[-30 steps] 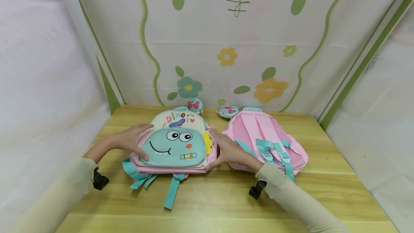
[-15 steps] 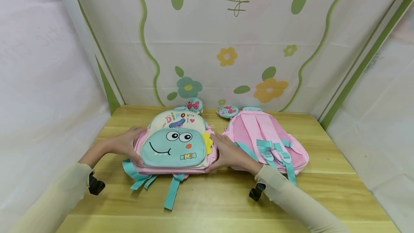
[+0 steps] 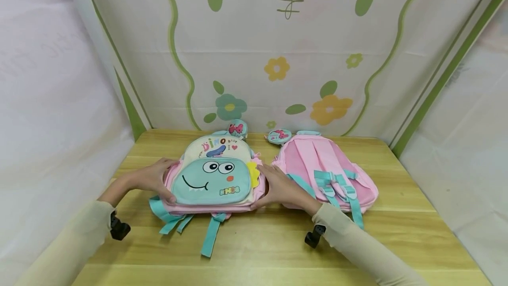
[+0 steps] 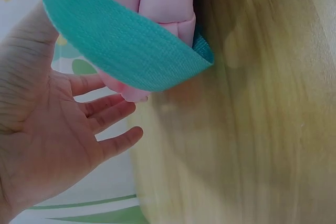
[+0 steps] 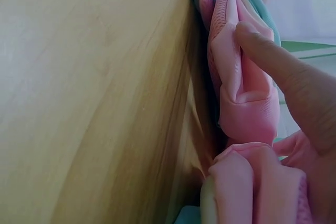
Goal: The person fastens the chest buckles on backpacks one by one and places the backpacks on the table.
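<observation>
A pink and cream dinosaur backpack (image 3: 212,184) lies front-up on the wooden table, its teal pocket printed with eyes and a smile. My left hand (image 3: 152,178) touches its left side, thumb near the lower corner. In the left wrist view, that hand's fingers extend loosely beside the pink side and a teal strap (image 4: 121,45). At the right side of the backpack is my right hand (image 3: 279,184). Its thumb lies straight along the pink side panel (image 5: 247,82) in the right wrist view, where its other fingers are mostly hidden.
Close on the right, a second pink backpack (image 3: 317,167) lies with its shoulder straps up. Round teal pouches (image 3: 279,136) sit at the tops of both bags. Teal straps (image 3: 210,237) trail onto the table (image 3: 270,250). Printed fabric walls (image 3: 254,25) enclose the back and sides.
My left hand has shifted left, from over the teal front pocket to the backpack's left side. My right hand has barely moved, and both backpacks lie where they were.
</observation>
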`<action>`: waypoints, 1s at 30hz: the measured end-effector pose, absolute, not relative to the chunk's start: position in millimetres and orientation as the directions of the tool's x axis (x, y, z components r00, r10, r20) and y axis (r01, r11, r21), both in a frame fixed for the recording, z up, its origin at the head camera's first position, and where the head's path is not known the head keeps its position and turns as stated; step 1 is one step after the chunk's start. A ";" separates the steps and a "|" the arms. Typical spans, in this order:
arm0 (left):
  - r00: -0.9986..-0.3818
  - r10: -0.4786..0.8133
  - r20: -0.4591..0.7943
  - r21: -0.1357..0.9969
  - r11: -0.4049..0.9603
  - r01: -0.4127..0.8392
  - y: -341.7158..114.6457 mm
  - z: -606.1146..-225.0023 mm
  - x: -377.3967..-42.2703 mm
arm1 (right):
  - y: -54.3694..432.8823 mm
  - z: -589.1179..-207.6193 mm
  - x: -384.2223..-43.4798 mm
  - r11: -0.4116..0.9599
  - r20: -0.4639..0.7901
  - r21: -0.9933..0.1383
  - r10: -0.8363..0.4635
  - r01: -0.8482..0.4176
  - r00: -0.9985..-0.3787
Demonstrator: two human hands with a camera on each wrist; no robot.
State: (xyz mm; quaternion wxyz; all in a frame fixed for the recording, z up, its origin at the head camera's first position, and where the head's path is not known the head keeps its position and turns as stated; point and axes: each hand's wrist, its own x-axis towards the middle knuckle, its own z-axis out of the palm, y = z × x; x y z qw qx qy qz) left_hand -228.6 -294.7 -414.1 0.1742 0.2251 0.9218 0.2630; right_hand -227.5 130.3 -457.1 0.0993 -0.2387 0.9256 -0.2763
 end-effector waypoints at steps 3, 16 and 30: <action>-0.836 0.505 -0.212 0.578 0.755 0.310 -295.3 -415.8 -229.0 | 131.1 -456.9 -227.6 0.715 -0.038 -0.586 -0.494 -0.381 -0.868; -0.832 0.507 -0.225 0.595 0.748 0.295 -293.3 -420.9 -230.9 | 133.5 -440.3 -225.0 0.570 0.035 -0.739 -0.498 -0.358 -0.866; -0.841 0.508 -0.187 0.582 0.747 0.321 -283.7 -424.2 -229.3 | 124.1 -427.3 -223.3 0.470 0.027 -0.861 -0.342 -0.196 -0.939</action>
